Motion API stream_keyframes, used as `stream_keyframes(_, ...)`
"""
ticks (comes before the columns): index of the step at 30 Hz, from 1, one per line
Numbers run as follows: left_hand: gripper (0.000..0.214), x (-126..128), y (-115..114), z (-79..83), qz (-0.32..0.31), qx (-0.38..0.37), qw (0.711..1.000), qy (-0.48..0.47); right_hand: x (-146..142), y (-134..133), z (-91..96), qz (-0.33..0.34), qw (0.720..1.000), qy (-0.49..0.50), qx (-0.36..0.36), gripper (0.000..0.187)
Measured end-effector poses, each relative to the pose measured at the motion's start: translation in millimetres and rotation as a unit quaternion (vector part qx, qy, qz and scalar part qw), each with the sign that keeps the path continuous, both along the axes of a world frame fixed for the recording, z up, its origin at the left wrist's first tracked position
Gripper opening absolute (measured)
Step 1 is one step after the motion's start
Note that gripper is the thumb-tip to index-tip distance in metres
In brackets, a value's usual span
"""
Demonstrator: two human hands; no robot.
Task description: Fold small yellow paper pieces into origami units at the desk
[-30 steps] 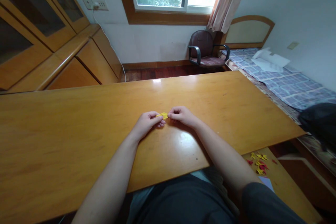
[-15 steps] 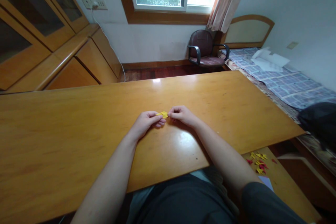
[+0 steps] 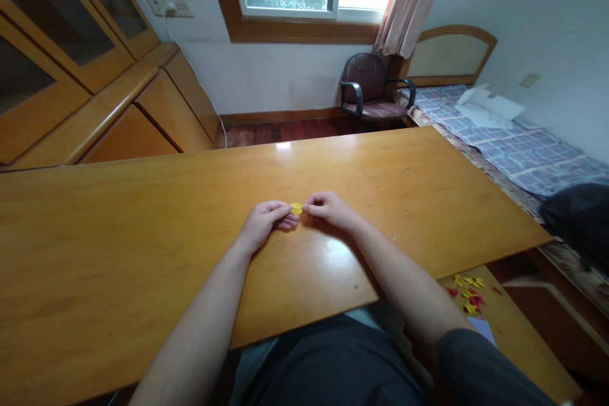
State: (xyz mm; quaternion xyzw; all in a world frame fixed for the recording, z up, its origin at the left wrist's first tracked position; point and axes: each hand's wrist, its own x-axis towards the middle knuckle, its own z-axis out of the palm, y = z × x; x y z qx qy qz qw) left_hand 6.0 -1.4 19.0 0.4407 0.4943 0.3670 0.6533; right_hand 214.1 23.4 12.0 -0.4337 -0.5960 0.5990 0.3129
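A small folded piece of yellow paper [image 3: 296, 209] is held between my two hands, just above the wooden table [image 3: 143, 241]. My left hand [image 3: 269, 220] pinches its left end between thumb and forefinger, with the other fingers curled loosely below. On the opposite side, the thumb and forefinger of my right hand [image 3: 327, 208] grip the right tip. The finer folds of the paper are too small to make out, and its ends are covered by my fingers.
Several folded yellow and red paper pieces [image 3: 471, 297] lie on a lower surface [image 3: 518, 342] at the right, with a pale paper stack [image 3: 481, 328] close by. A maroon armchair [image 3: 371, 89] stands beyond the table. Right of it is a bed [image 3: 514, 146] with a dark bag [image 3: 578, 222].
My left thumb has shifted slightly on the yellow paper, and less of the paper's left end shows. Both hands otherwise stay in nearly the same place.
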Motion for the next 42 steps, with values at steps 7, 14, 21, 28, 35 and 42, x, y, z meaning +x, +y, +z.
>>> stream_keyframes(7,0.041,-2.2,1.5,-3.6,-0.011,-0.003,1.000,-0.001,0.3,1.0,0.0,-0.001,1.000,0.001,0.000,0.028)
stream_keyframes(14,0.041,-4.1,1.4,0.1,-0.021,0.004,1.000,-0.013,1.6,1.5,-1.7,0.000,1.000,0.015,-0.004,0.028)
stream_keyframes(21,0.041,1.8,-4.1,5.8,0.000,0.036,0.999,0.021,-0.7,-0.8,3.5,-0.005,1.000,0.017,-0.006,0.031)
stream_keyframes(28,0.041,3.7,-3.1,-1.5,0.011,0.069,0.997,0.032,-2.6,-3.6,5.0,0.007,1.000,0.002,0.017,0.032)
stream_keyframes(35,0.037,3.5,-3.0,-1.2,0.007,0.077,0.997,0.031,-3.0,-3.7,5.3,0.019,0.999,-0.006,0.030,0.031)
stream_keyframes(42,0.041,3.9,-2.2,-1.4,-0.003,0.058,0.998,0.029,-3.8,-2.9,3.3,0.022,0.999,-0.013,0.043,0.033)
